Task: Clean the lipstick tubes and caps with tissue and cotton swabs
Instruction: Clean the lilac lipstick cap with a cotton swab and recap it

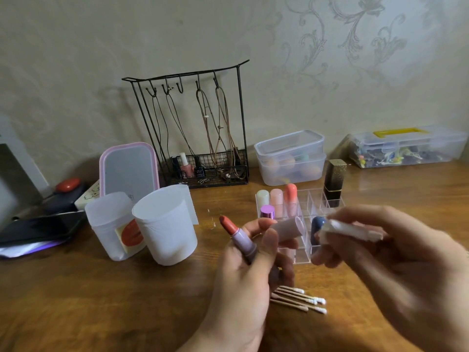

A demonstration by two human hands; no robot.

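Head view shows your left hand (250, 260) curled around an open lipstick tube (239, 238), its mauve barrel lying across your palm and the coral-red bullet, rounded at the tip, pointing toward 11 o'clock. The same hand pinches the matching mauve cap (290, 228) between thumb and fingertips, its open end turned toward 3 o'clock. Your right hand (380, 257), at 3 o'clock from the cap, pinches a rolled white tissue (352, 229), blurred, whose near end sits just beside the cap's mouth; whether it touches you cannot tell. Below your left hand, at 6 o'clock, a small bundle of cotton swabs (299, 299) with wooden sticks lies on the wooden table (101, 301). Behind your fingers stands a clear acrylic organizer (304, 204) holding pale yellow, pink and orange tubes, a purple-capped one, a dark blue one and a black-and-gold lipstick (334, 182) at its 2 o'clock corner. At 9 o'clock from the tube stand two frosted white cups (165, 224).
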